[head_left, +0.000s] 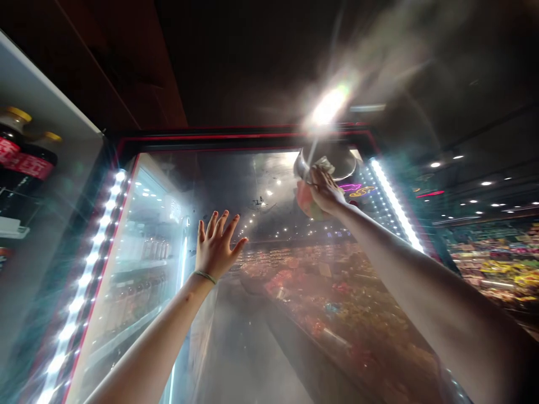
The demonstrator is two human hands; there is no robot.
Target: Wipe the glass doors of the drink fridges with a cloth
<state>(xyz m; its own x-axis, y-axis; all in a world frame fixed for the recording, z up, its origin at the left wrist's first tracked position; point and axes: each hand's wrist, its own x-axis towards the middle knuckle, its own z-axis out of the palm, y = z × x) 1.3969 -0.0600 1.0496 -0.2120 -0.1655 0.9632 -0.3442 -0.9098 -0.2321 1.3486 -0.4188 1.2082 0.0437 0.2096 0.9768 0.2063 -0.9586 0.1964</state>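
A large glass door [256, 331], reflective and hazy, fills the middle of my view. My left hand [217, 247] is raised at its centre, fingers spread and holding nothing; a thin green band circles that wrist. Near the door's upper right corner, my right hand [328, 193] presses a crumpled whitish cloth [324, 164] to the pane. Around it shows a rounded, greyish patch [346, 161], whose nature I cannot make out. A pinkish shape [303, 196] beside the hand looks like a reflection. Part of the cloth is hidden by my fingers.
Bright LED strips [90, 264] run down both sides of the red-edged door frame [236, 134]. Dark bottles [31, 157] with red labels stand on a shelf at left. Behind at right lie colourful goods [505, 269] under ceiling lights.
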